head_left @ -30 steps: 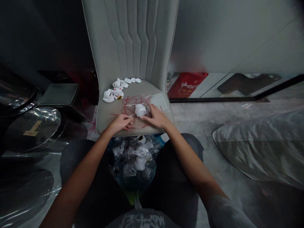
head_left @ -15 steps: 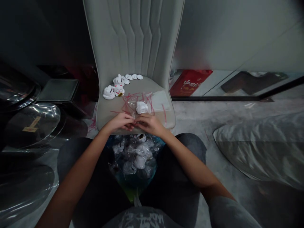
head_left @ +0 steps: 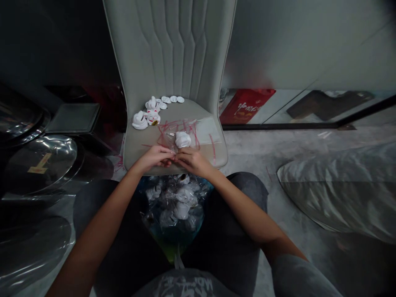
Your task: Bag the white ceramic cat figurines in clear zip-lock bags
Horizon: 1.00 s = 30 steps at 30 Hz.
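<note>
My left hand [head_left: 153, 159] and my right hand [head_left: 192, 161] meet at the front of a pale grey chair seat [head_left: 176, 109], fingertips pinched together on the near edge of a clear plastic bag [head_left: 167, 138]. A white lucky cat figurine [head_left: 182, 140] lies in that bag, just beyond my right hand. Thin red strands [head_left: 176, 124] are scattered around it. At the back of the seat stand white cat figurines [head_left: 152, 117] and small white discs [head_left: 172, 99]. A larger clear bag [head_left: 175, 202] of white figurines sits between my knees.
The tall padded chair back [head_left: 170, 49] rises behind the seat. To the left lie shiny round discs [head_left: 40, 165] and a dark square tray [head_left: 73, 118]. A red box [head_left: 246, 106] stands at the back right, and a silvery padded sack [head_left: 337, 185] lies on the concrete floor.
My right hand has moved left from beside the figurine, and both hands now meet at the bag's near edge. The bagged figurine has shifted slightly.
</note>
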Each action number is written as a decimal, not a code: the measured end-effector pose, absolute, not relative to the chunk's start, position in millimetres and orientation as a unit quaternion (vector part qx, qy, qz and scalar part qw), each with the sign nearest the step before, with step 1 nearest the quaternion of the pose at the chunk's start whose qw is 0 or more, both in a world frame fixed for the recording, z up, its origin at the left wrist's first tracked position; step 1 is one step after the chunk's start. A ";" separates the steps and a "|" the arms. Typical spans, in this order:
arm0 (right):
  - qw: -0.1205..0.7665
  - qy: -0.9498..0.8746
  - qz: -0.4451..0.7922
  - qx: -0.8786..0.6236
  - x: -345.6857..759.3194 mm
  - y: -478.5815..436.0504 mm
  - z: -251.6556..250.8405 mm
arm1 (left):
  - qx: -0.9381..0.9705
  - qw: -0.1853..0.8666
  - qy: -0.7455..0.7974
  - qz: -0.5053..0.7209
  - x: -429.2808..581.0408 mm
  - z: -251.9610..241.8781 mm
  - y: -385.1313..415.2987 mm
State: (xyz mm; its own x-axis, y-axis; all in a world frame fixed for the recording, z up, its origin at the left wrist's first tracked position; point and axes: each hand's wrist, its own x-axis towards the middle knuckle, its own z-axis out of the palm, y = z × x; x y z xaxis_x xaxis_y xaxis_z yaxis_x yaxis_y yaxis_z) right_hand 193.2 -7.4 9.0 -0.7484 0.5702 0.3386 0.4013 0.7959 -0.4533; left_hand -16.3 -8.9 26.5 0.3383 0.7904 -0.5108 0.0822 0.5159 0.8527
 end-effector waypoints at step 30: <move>0.597 -0.504 0.467 -0.413 275.8 75.4 24.6 | 0.543 0.573 0.576 0.215 -42.0 13.6 -1.7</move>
State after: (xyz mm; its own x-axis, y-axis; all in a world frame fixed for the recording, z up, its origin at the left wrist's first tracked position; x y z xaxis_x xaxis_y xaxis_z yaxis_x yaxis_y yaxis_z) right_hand 275.8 75.4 24.6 0.0545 0.9749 0.2158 -0.1415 0.2215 -0.9648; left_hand -42.0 -1.7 13.6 0.2447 0.8709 -0.4263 0.3787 0.3189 0.8689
